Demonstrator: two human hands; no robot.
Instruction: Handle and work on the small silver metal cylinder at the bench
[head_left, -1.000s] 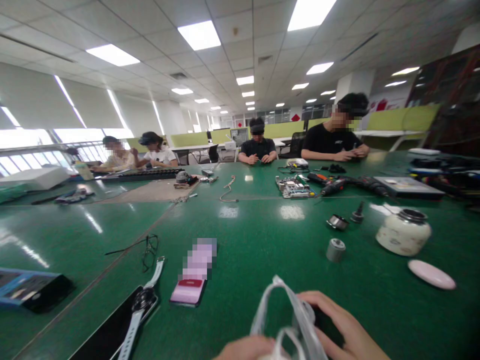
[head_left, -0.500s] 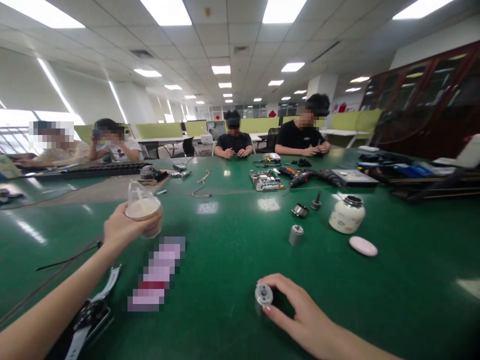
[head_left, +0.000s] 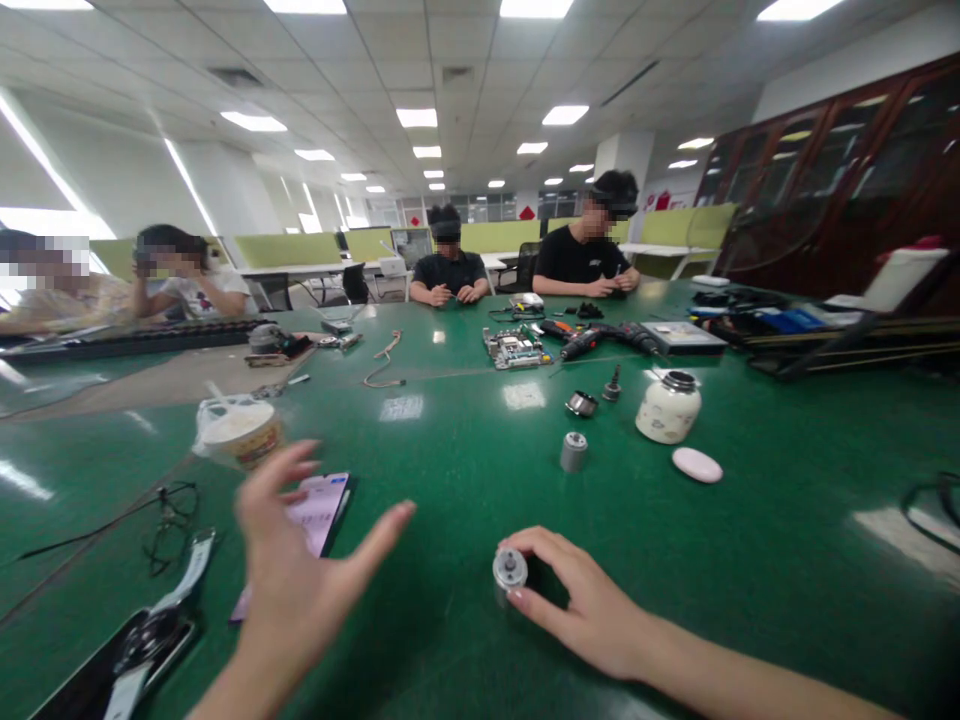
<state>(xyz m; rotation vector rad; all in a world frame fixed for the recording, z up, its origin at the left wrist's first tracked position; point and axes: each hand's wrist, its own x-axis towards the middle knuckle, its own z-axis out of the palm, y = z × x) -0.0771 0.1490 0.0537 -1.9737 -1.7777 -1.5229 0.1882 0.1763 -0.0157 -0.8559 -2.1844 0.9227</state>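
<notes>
My right hand (head_left: 577, 600) grips a small silver metal cylinder (head_left: 510, 572), thumb on the near side and fingers on the far side; it looks like a small motor, upright on the green table. My left hand (head_left: 300, 560), slightly blurred, is raised over a phone (head_left: 322, 510) with its fingers spread and nothing in them. Beyond that hand stands a drink cup (head_left: 244, 432) with a straw and a plastic bag round it. A second silver cylinder (head_left: 574, 452) stands farther off, near a dark metal ring-shaped part (head_left: 582, 403) and a small shafted gear part (head_left: 613, 385).
A cream jar (head_left: 667, 410) and its pale pink lid (head_left: 697, 464) are at right. Farther back lie a circuit board (head_left: 517, 347) and a power drill (head_left: 592, 338). Glasses (head_left: 171, 520) and a watch (head_left: 157, 630) lie at left. Several people sit across the table (head_left: 450, 620).
My left hand has let go of the drink cup and moved right and nearer, fingers spread. My right hand keeps its hold on the cylinder. The view has shifted slightly.
</notes>
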